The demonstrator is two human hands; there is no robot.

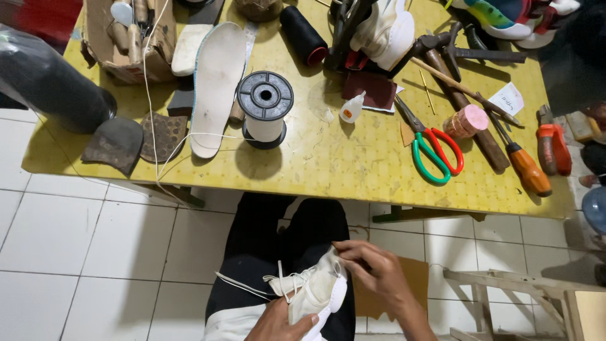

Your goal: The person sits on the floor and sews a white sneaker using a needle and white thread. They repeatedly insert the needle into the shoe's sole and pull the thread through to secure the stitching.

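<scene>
A soft white cloth shoe with white laces [312, 290] sits on the person's lap, at the 6 o'clock edge of the view, below the table. The left hand [278, 323] is wrapped around the bottom of the shoe and holds it tight. The right hand [372, 271] has its fingers pinched close together at the top edge of the shoe, at about 1 o'clock from it. It may be pinching a needle or a bit of thread, but that is too small to tell.

A thin white thread [151, 88] runs from 12 o'clock down across the yellow table [315, 164] and off its front edge. The big black spool wound with white thread [265, 107] stands near the middle of the table. If the hand tugs hard, the thread could snag on the long white foam insole [214, 82] or the dark rubber heel pieces [136, 139] at 10 o'clock and drag them off.

The loose laces hang over the black trousers [278, 233] and could get tangled in the fingers. The shoe could also slip off the lap to the white tile floor [82, 240].

The scissors with red and green handles [435, 151] lie at 2 o'clock, well apart from both hands.
</scene>
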